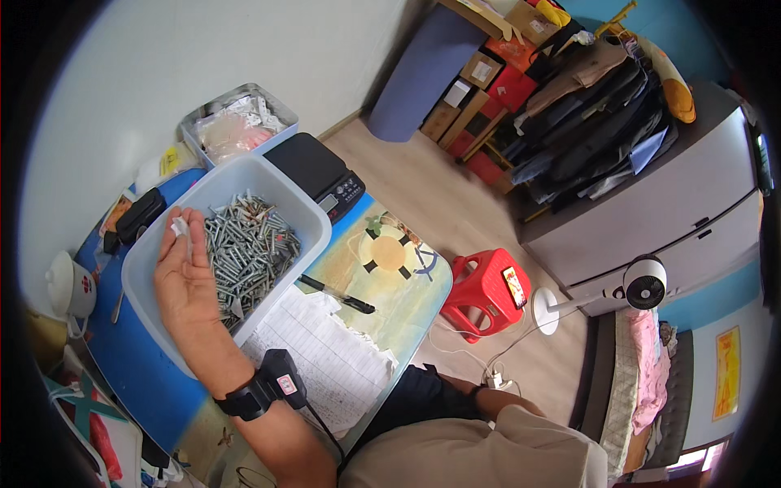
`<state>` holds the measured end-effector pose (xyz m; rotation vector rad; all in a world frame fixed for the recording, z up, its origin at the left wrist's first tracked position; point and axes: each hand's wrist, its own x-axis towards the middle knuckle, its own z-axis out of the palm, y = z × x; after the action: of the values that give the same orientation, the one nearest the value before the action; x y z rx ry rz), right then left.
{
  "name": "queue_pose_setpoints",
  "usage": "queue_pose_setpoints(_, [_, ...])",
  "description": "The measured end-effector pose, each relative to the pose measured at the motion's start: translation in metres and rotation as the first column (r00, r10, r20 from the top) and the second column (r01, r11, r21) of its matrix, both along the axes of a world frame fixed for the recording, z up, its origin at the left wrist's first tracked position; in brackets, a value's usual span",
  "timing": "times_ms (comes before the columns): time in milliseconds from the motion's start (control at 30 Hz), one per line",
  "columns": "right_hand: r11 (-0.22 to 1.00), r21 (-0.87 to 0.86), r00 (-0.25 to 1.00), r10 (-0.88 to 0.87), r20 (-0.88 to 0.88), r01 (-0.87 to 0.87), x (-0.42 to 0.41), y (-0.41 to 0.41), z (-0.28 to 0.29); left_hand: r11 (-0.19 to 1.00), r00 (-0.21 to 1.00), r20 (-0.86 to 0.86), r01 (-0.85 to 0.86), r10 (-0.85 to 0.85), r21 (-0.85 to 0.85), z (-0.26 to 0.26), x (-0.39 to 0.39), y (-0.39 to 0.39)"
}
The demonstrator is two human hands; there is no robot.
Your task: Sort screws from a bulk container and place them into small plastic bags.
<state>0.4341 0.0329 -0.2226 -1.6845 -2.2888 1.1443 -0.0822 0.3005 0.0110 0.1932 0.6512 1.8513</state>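
Observation:
My left hand [186, 268] is raised palm up over the left side of a pale plastic tub [317, 226], with a small white scrap [180, 227] held at its curled fingers. Loose metal screws [250, 244] are heaped in the tub beside and below the hand. A black strap and a box-shaped device with a cable [282, 378] sit on the left wrist. Low beside the dark shorts, my right hand [453, 382] shows only in small part beyond a dark wrist band; its fingers are hidden.
Handwritten sheets [323, 354] and a black pen [337, 294] lie right of the tub. A digital scale [311, 171] and a bin of plastic bags [241, 131] stand behind. A lidded mug [73, 287] is left; a red stool [482, 287] bears a phone.

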Motion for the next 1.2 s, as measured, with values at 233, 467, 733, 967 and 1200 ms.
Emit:
queue_pose_setpoints(233, [0.992,0.125,0.999,0.004,0.044,-0.009,0.098,-0.205,-0.033,0.997,0.999,0.022,0.038,-0.039,0.065,-0.006,-0.011,0.004])
queue_pose_setpoints(467, [0.693,-0.27,0.69,-0.713,-0.124,0.668,0.054,-0.188,-0.046,0.987,0.992,0.052,0.107,-0.114,0.117,-0.03,-0.028,0.01])
queue_pose_setpoints(733, [-0.017,-0.57,-0.155,-0.968,-0.195,0.821,0.087,-0.06,0.072,0.979,0.983,0.102,0.139,-0.155,0.148,-0.029,-0.022,0.014])
queue_pose_setpoints(967, [-0.079,-0.764,-0.584,-0.697,-0.417,0.64,0.062,-0.09,0.032,0.992,0.988,0.144,0.038,-0.055,0.118,-0.022,-0.02,0.01])
queue_pose_setpoints(1200, [-0.146,-0.726,-0.523,-0.788,-0.326,0.673,0.047,-0.05,0.047,0.993,0.997,0.056,0.049,-0.055,0.103,-0.003,-0.003,0.002])
